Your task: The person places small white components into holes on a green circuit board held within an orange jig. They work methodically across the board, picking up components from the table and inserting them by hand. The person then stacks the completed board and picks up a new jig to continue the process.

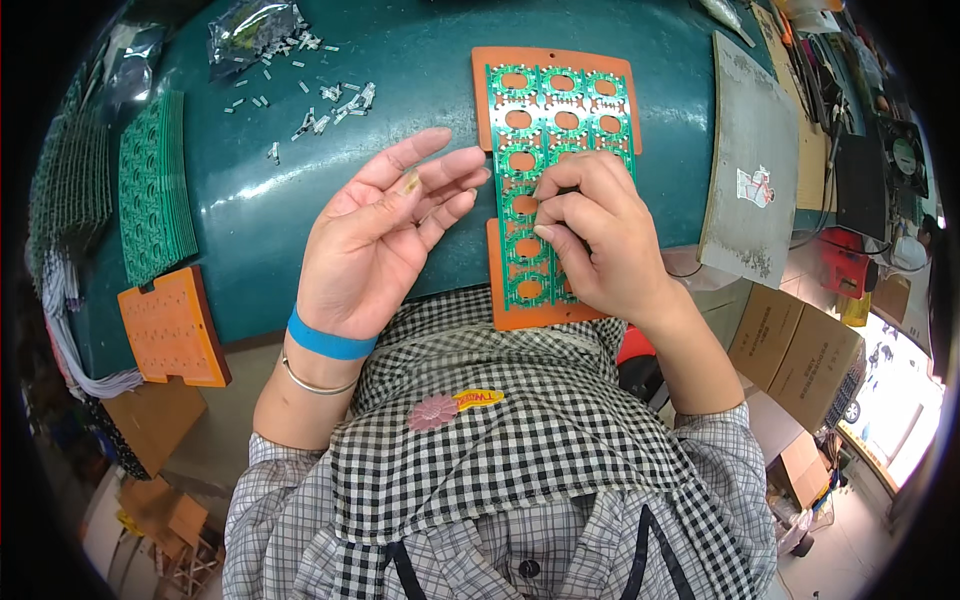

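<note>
A green circuit board panel [502,200] with rows of oval cut-outs lies on an orange fixture plate [560,320] at the table's front edge. My right hand [605,235] is over the panel's middle, thumb and fingertips pinched together close to its surface. Whatever they hold, if anything, is too small or hidden to make out. To the left of the panel my left hand [375,230] hovers palm up, its fingers apart and slightly curled. Nothing shows in its palm. Small clear-and-white parts [340,105] lie scattered on the table beyond it.
Stacked green panels [158,190] stand at the left, beside a second orange plate [175,328]. A plastic bag [250,35] sits at the back left. On the right lie a grey board [755,160] and a small fan [902,155]; cardboard boxes [800,345] are below.
</note>
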`<move>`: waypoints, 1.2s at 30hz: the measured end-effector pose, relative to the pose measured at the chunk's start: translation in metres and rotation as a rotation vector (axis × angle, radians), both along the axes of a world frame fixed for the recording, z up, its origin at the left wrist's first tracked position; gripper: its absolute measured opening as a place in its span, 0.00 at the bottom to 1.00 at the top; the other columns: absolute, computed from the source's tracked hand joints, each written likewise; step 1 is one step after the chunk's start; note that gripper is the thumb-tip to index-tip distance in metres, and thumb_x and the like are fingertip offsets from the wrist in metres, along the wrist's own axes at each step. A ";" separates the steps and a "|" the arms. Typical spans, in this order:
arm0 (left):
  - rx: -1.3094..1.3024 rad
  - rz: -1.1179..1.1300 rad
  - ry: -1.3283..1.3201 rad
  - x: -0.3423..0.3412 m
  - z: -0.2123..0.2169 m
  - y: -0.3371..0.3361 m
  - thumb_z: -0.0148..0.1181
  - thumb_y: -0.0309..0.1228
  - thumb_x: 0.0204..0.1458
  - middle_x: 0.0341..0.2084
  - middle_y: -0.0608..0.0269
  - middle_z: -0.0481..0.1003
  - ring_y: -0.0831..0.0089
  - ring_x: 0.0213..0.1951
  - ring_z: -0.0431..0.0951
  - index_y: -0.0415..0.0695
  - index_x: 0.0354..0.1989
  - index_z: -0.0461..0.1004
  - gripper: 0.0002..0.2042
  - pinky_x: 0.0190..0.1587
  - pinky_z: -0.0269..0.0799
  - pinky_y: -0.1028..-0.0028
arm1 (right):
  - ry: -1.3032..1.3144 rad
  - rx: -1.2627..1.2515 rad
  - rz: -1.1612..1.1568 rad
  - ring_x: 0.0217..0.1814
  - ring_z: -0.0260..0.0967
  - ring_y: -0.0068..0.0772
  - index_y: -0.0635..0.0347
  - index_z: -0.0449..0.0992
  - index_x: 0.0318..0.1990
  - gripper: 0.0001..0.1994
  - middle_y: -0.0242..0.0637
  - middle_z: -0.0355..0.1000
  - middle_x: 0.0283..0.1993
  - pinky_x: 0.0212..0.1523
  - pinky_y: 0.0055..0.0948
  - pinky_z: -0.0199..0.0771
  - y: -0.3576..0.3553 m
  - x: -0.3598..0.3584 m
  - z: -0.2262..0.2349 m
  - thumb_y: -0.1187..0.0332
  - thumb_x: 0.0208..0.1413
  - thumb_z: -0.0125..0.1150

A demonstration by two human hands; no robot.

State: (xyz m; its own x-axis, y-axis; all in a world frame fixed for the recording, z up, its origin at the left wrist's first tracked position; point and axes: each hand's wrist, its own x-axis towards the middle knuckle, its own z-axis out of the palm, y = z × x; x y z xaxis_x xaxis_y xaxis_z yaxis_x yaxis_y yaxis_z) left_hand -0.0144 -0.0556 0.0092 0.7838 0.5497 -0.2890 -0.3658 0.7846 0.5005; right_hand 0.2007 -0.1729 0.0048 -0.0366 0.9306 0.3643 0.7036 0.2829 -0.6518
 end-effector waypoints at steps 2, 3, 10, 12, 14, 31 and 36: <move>0.049 -0.022 0.007 0.001 0.004 -0.002 0.46 0.28 0.67 0.62 0.39 0.66 0.49 0.66 0.65 0.33 0.67 0.59 0.22 0.69 0.64 0.59 | -0.065 0.003 0.011 0.46 0.69 0.37 0.59 0.72 0.29 0.09 0.32 0.72 0.41 0.46 0.38 0.65 -0.001 -0.002 0.000 0.78 0.42 0.68; 0.070 -0.035 0.015 0.002 0.007 -0.003 0.45 0.30 0.68 0.64 0.38 0.64 0.48 0.68 0.63 0.33 0.68 0.57 0.23 0.70 0.61 0.58 | -0.105 -0.010 0.025 0.46 0.69 0.37 0.59 0.72 0.29 0.09 0.32 0.72 0.41 0.46 0.38 0.65 -0.002 -0.003 0.002 0.78 0.42 0.68; 0.156 -0.043 -0.052 0.012 0.024 -0.014 0.40 0.46 0.70 0.73 0.38 0.45 0.46 0.74 0.49 0.36 0.74 0.43 0.33 0.74 0.50 0.55 | -0.026 -0.022 0.042 0.42 0.69 0.38 0.58 0.77 0.31 0.08 0.31 0.71 0.37 0.43 0.39 0.66 0.003 -0.001 0.026 0.75 0.41 0.69; 0.242 -0.040 -0.032 0.015 0.025 -0.017 0.40 0.50 0.69 0.74 0.41 0.43 0.47 0.73 0.50 0.37 0.74 0.42 0.35 0.73 0.53 0.56 | -0.020 -0.008 0.015 0.42 0.68 0.38 0.57 0.78 0.32 0.09 0.32 0.70 0.36 0.43 0.38 0.67 0.005 -0.010 0.036 0.75 0.40 0.70; 0.310 -0.049 -0.021 0.016 0.024 -0.019 0.42 0.52 0.67 0.74 0.44 0.43 0.49 0.73 0.52 0.38 0.75 0.41 0.38 0.71 0.56 0.56 | 0.016 0.074 0.045 0.41 0.67 0.38 0.58 0.77 0.30 0.08 0.33 0.67 0.34 0.41 0.35 0.67 0.016 -0.023 0.041 0.75 0.39 0.68; 1.855 0.222 1.062 -0.020 0.017 0.055 0.68 0.31 0.51 0.41 0.57 0.78 0.58 0.46 0.75 0.43 0.46 0.80 0.14 0.50 0.71 0.64 | 0.285 -0.332 -0.144 0.28 0.76 0.35 0.63 0.79 0.32 0.05 0.37 0.77 0.28 0.28 0.30 0.73 -0.007 -0.006 0.042 0.79 0.48 0.69; 1.976 0.149 1.332 -0.005 -0.012 0.094 0.70 0.38 0.50 0.39 0.63 0.78 0.60 0.44 0.74 0.46 0.43 0.79 0.15 0.47 0.69 0.62 | 0.096 -0.224 -0.116 0.40 0.68 0.34 0.60 0.79 0.29 0.08 0.31 0.71 0.36 0.39 0.30 0.72 -0.021 -0.007 0.028 0.80 0.41 0.73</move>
State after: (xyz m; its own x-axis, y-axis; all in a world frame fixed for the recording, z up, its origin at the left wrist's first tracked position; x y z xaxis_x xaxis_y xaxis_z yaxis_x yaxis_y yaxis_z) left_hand -0.0190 0.0380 -0.0025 0.6360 0.7005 0.3237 0.6622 -0.7108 0.2371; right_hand 0.1933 -0.1935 0.0333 0.0994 0.9843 0.1456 0.6547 0.0455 -0.7546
